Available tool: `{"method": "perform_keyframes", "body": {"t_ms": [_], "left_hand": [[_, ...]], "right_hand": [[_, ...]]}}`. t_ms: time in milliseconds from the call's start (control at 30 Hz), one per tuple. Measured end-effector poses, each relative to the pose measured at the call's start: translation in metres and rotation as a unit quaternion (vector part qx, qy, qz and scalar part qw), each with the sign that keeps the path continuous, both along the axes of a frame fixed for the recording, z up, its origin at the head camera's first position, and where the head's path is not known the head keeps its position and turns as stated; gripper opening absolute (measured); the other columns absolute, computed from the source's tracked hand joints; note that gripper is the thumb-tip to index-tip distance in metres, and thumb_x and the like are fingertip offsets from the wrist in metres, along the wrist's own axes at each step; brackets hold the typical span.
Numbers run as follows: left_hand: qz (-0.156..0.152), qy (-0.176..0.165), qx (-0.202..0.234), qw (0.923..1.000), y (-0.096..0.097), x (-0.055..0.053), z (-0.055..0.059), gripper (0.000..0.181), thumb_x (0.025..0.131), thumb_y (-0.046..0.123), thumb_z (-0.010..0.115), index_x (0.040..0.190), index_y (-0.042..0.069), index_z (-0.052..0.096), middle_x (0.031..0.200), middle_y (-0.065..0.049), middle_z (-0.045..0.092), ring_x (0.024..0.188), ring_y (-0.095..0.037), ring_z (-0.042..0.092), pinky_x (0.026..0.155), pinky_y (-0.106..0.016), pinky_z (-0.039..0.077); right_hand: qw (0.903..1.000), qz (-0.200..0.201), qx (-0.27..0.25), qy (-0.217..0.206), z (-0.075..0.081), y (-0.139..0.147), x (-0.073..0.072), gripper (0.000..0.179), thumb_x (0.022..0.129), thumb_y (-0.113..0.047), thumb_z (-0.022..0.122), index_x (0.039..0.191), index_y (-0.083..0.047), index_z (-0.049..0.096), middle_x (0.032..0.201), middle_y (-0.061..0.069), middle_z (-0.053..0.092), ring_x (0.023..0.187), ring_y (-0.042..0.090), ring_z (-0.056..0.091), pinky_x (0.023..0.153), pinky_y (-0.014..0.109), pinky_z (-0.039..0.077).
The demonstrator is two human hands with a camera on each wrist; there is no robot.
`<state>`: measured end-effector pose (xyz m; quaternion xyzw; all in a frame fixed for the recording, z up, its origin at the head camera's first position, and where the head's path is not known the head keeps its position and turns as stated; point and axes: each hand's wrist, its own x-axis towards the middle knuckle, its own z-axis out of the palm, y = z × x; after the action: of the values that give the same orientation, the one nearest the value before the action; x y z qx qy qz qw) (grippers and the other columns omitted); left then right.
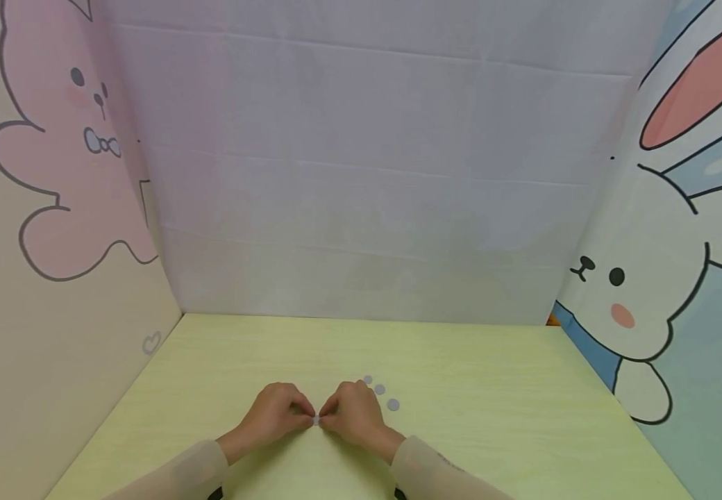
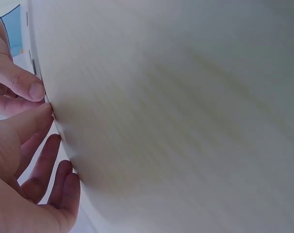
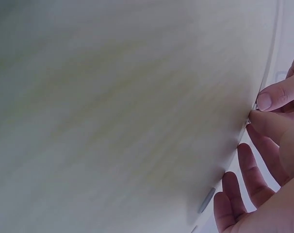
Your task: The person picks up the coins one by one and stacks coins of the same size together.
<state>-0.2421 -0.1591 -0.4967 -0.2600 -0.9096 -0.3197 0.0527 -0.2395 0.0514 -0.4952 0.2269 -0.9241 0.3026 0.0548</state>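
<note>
A small grey disc (image 1: 316, 421) lies on the pale yellow table (image 1: 492, 396), between my two hands in the head view. My left hand (image 1: 278, 411) pinches its left side with thumb and forefinger. From the other side my right hand (image 1: 355, 414) does the same, so both sets of fingertips nearly meet and cover most of the disc. In the wrist views the fingertips are right at the tabletop, with the other fingers spread and loosely bent.
Beyond my right hand lie three more grey discs in a slanting row: a far disc (image 1: 368, 380), a middle disc (image 1: 380, 389) and a near disc (image 1: 393, 404). A white cloth wall (image 1: 361, 173) closes the back, with cartoon-printed panels at both sides.
</note>
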Motion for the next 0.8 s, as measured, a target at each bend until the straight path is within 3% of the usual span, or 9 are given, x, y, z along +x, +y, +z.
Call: {"method": "perform_keyframes", "body": {"t_ms": [467,800], "left_hand": [[0.009,-0.02,-0.004,0.9998,-0.01,0.003,-0.001,0.009,0.083,0.02,0.092,0.085,0.025,0.084,0.084,0.019,0.074,0.085,-0.005,0.065,0.084,-0.033,0.048],[0.005,-0.024,-0.001,0.9997,-0.019,0.008,-0.001,0.01,0.083,0.022,0.092,0.086,0.025,0.084,0.087,0.018,0.073,0.085,-0.006,0.064,0.081,-0.03,0.049]], "right_hand": [[1.0,-0.001,-0.006,0.0,-0.003,-0.011,0.003,0.008,0.081,-0.023,0.094,0.08,-0.024,0.086,0.086,-0.013,0.073,0.082,0.003,0.056,0.079,0.026,0.044],[1.0,0.002,-0.003,-0.003,-0.002,-0.018,0.006,0.009,0.08,-0.025,0.095,0.079,-0.026,0.086,0.086,-0.015,0.073,0.081,0.002,0.055,0.078,0.025,0.044]]}}
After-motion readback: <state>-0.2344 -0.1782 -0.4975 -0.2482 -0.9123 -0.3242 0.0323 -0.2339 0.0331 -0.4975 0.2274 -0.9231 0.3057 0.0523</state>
